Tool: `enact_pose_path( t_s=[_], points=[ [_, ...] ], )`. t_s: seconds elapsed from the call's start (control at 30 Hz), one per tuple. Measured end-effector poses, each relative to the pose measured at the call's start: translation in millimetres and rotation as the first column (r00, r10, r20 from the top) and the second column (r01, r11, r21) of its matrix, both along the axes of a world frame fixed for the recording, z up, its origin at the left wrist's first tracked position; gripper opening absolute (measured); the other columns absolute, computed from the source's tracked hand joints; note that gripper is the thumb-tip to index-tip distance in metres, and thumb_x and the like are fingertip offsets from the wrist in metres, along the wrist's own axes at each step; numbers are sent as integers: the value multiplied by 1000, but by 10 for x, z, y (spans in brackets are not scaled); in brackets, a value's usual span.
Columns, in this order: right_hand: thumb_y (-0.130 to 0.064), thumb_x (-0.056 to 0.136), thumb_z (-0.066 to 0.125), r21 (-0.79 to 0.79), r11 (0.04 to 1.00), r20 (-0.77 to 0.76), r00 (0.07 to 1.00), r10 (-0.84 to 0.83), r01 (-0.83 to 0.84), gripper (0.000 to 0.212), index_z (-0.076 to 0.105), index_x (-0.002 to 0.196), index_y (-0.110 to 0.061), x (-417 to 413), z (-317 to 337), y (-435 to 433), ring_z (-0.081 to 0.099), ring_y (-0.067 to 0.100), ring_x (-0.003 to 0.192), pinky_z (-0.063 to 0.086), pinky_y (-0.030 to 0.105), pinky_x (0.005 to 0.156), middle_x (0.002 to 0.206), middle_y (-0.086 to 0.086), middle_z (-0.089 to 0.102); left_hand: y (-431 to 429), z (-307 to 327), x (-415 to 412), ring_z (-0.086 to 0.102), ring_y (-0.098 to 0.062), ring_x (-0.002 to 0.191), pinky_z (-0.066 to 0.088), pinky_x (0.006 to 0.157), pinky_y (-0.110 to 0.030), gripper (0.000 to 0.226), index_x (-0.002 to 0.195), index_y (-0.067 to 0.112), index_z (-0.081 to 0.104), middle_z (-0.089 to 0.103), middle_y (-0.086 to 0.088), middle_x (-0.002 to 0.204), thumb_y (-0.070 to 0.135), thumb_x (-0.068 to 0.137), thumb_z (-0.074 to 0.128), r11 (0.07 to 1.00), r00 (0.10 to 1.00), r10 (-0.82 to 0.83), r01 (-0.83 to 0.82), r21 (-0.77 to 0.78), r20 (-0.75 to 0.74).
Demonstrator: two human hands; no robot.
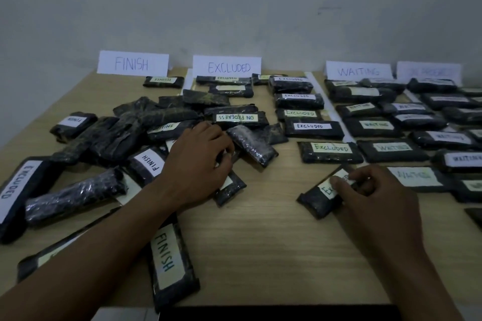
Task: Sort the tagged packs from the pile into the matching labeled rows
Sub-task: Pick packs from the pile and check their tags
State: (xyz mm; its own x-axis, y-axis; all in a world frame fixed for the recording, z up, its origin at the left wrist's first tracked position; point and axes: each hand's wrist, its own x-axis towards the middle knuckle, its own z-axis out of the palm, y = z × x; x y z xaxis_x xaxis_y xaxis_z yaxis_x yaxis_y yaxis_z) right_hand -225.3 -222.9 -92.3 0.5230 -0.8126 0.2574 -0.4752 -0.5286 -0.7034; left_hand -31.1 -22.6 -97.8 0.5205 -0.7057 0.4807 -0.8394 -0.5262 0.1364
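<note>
Dim room, pale wall, wooden tabletop (260, 242). Right hand (373, 198) pinches an EXCLUDED pack (317, 199) by its tag end, thumb on the label. The pack lies askew on the tabletop just below the last pack in the EXCLUDED row (330, 151).

Left hand (200, 161) sits at the near edge of the pile (125, 128), fingers curled onto a small pack (230, 191) whose tag is mostly covered.

Best move, I'd say: turn the EXCLUDED pack square and tag up, then set it directly under that row's last pack, clear of the WAITING row alongside.

No bins; the rows do that job:
- FINISH sign (133, 63): one pack.
- EXCLUDED sign (227, 66): several packs.
- WAITING sign (358, 70): many packs.
- Fourth sign (429, 71): too blurred to read.
</note>
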Motion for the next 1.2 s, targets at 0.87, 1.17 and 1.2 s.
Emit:
enact_pose_path(
  t_s=[0.87,1.17,1.2],
  points=[
    [-38,75,56,-428,831,-123,934,336,-355,37,71,104,-21,184,-16,46,52,23,100,42,39,85,104,-2,64,90,103,33,49,-11,89,44,74,-35,23,90,25,65,60,7,91,38,86,47,998,983,-59,52,-45,-173],
    [-24,83,64,-581,395,-128,559,819,-711,24,67,104,-12,999,287,649,50,22,93,38,32,79,99,2,61,588,555,-162,52,-4,70,49,63,-35,9,84,35,58,56,11,79,42,86,53,988,956,-45,84,126,-291],
    [-23,83,64,-580,371,-131,533,836,-725,25,66,105,-12,1064,261,698,50,22,94,38,32,80,100,3,61,699,579,-193,53,-4,71,49,63,-34,9,84,37,56,57,12,80,46,86,55,976,946,-13,84,203,-325]
  ],
)
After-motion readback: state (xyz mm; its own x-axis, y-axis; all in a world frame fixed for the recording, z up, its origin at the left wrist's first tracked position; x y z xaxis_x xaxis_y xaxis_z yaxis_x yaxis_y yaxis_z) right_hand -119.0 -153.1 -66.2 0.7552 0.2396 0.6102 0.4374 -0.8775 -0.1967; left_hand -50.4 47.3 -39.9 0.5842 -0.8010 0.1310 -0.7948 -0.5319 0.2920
